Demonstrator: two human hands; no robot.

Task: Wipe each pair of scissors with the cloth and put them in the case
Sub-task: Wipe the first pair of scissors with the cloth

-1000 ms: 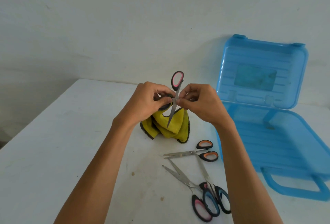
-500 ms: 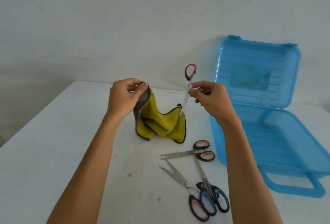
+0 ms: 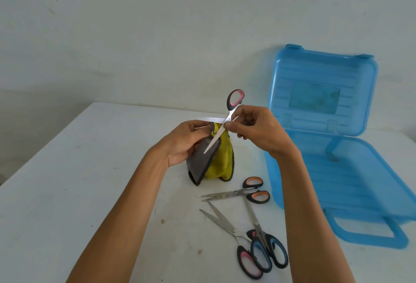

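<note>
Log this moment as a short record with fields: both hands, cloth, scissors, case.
left hand: grips the cloth near its top
right hand: holds the held scissors
held scissors: pink handle up, blades spread, one blade pointing down in front of the cloth
cloth: yellow and grey, hanging to the table
loose scissors: orange pair, pink pair, blue pair, all on the table
case: blue, open, lid upright, no scissors inside

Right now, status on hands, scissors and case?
Left hand grips cloth. Right hand pinches open pink scissors, blade at cloth. Case open; three pairs on table.
</note>
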